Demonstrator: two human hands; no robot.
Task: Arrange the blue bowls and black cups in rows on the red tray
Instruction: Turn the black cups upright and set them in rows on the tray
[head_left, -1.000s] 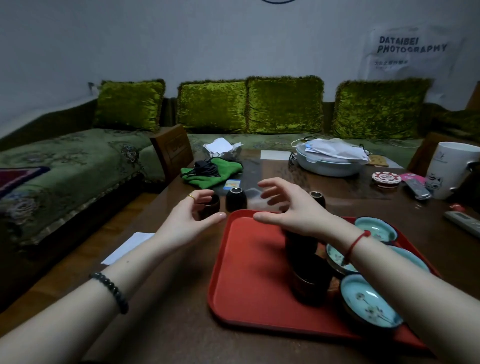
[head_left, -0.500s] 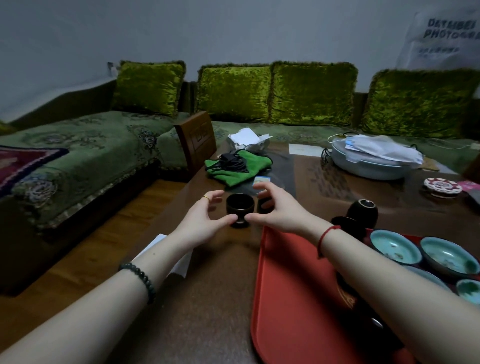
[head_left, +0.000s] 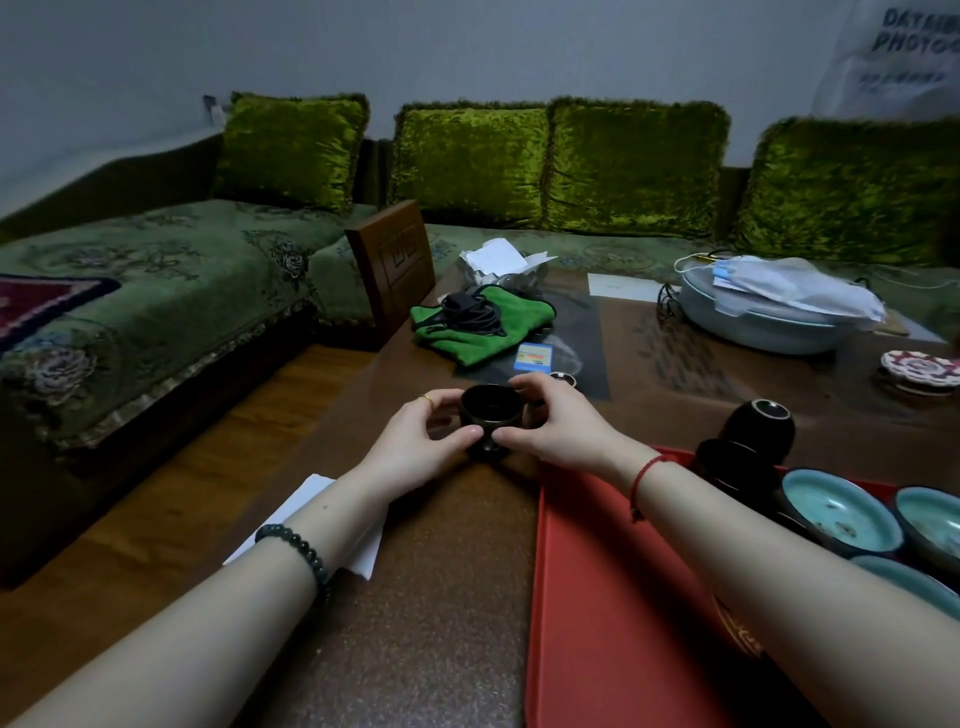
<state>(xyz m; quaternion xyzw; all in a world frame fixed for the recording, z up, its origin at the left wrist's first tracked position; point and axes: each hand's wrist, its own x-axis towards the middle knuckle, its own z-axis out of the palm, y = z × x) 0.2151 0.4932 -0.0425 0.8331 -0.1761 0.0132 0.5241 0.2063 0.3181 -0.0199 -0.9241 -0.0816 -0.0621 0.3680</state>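
Left hand (head_left: 415, 441), right hand (head_left: 550, 421) both clasp one black cup (head_left: 491, 410); three blue bowls (head_left: 839, 512) on red tray (head_left: 597, 597).

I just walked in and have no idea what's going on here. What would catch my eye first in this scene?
Most likely the two bare hands meeting mid-table: the left hand and right hand close around one small black cup standing on the brown table. Next, the bright red tray at the right, with turquoise-glazed blue bowls and more dark cups along its far side. Behind everything, shiny green cushions line the sofa.
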